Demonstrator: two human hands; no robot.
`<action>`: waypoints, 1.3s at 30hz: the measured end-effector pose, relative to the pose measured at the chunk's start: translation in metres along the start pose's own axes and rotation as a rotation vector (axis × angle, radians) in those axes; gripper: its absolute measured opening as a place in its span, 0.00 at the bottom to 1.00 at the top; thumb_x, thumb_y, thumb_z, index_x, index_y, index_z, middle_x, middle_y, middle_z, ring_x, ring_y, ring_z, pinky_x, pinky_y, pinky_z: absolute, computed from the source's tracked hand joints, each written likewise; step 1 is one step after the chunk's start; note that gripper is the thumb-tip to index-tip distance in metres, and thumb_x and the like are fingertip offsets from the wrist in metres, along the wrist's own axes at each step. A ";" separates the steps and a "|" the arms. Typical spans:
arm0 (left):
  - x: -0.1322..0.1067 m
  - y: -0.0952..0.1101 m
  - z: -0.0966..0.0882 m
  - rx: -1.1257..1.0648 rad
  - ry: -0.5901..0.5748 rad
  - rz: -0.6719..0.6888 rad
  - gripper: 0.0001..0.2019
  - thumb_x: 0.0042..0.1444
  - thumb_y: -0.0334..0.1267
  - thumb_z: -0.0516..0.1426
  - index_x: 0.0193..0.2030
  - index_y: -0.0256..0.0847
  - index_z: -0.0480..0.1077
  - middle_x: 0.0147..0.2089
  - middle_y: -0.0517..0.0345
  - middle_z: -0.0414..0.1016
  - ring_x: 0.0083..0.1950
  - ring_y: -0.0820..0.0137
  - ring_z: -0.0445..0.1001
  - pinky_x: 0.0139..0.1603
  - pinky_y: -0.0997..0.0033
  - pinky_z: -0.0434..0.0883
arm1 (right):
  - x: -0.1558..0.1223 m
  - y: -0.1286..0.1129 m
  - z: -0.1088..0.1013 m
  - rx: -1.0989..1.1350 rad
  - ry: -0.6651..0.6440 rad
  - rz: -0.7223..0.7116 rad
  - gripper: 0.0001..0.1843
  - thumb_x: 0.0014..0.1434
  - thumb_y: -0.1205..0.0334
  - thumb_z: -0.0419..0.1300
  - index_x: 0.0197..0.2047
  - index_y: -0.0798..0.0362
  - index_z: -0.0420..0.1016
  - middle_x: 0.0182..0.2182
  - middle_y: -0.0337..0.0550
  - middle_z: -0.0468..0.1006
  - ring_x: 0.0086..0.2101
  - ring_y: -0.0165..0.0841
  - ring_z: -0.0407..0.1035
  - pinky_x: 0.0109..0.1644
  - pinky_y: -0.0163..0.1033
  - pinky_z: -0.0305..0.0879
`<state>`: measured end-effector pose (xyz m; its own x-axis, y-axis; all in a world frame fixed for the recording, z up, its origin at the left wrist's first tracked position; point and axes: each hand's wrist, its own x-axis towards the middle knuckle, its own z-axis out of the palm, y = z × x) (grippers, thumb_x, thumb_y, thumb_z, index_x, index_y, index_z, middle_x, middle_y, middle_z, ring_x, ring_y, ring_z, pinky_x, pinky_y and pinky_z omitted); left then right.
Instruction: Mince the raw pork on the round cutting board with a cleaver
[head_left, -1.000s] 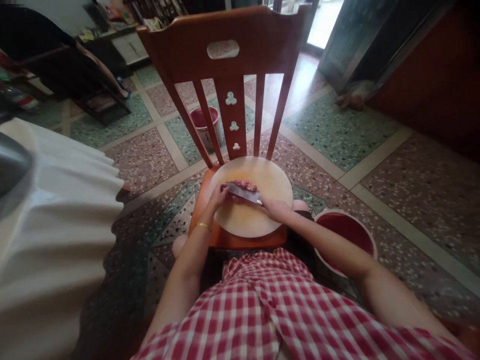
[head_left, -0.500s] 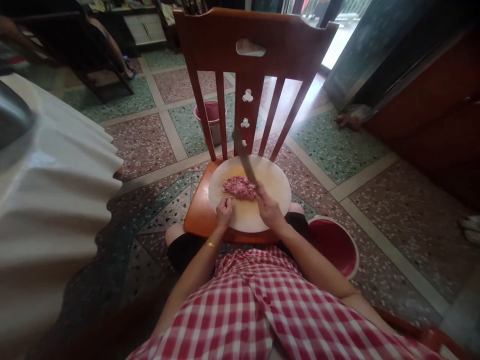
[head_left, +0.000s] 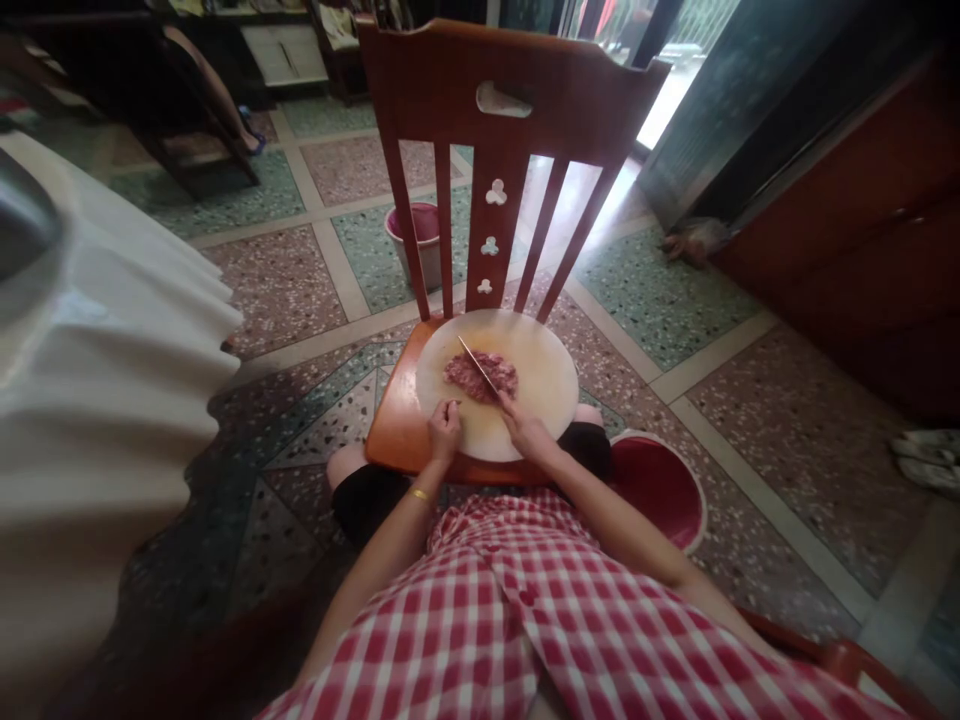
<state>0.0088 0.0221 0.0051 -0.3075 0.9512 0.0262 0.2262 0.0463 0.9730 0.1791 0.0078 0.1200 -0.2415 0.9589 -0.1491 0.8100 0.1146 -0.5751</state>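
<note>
Reddish minced meat (head_left: pixel 472 380) lies centrally on the round chopping board (head_left: pixel 544 365); right hand (head_left: pixel 529 434) grasps a cleaver (head_left: pixel 478 365) angled over the meat; left hand (head_left: pixel 445 430), near-left rim, is curled, contents indeterminable.

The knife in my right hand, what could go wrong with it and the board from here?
The left hand is close to the chopped meat, so the knife in the right hand might nick it if a stroke strays. The round board lies on a chair seat and seems to reach past its right edge, so hard strokes could perhaps shift or tip it.
</note>
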 end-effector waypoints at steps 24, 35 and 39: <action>-0.003 0.005 -0.014 -0.009 -0.016 -0.061 0.13 0.56 0.41 0.47 0.35 0.37 0.69 0.22 0.63 0.61 0.24 0.76 0.61 0.27 0.78 0.60 | -0.001 -0.005 -0.005 0.016 -0.090 -0.009 0.27 0.63 0.62 0.44 0.65 0.53 0.50 0.50 0.51 0.72 0.41 0.39 0.73 0.47 0.41 0.66; 0.007 0.012 -0.020 -0.013 0.010 -0.012 0.12 0.56 0.40 0.47 0.36 0.37 0.69 0.22 0.63 0.62 0.25 0.76 0.63 0.28 0.78 0.62 | -0.011 -0.004 -0.002 0.041 -0.095 0.005 0.26 0.63 0.62 0.44 0.65 0.53 0.51 0.48 0.49 0.74 0.43 0.38 0.72 0.47 0.41 0.66; 0.005 0.010 -0.021 -0.002 0.033 -0.040 0.12 0.56 0.40 0.47 0.35 0.37 0.69 0.22 0.63 0.62 0.25 0.76 0.63 0.28 0.78 0.62 | -0.013 -0.014 -0.020 0.137 0.109 -0.155 0.28 0.64 0.58 0.42 0.66 0.51 0.44 0.51 0.48 0.71 0.43 0.36 0.71 0.49 0.40 0.65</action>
<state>-0.0100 0.0213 0.0195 -0.3464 0.9381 -0.0051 0.2113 0.0833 0.9739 0.1820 -0.0011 0.1464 -0.2921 0.9558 0.0331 0.6859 0.2335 -0.6892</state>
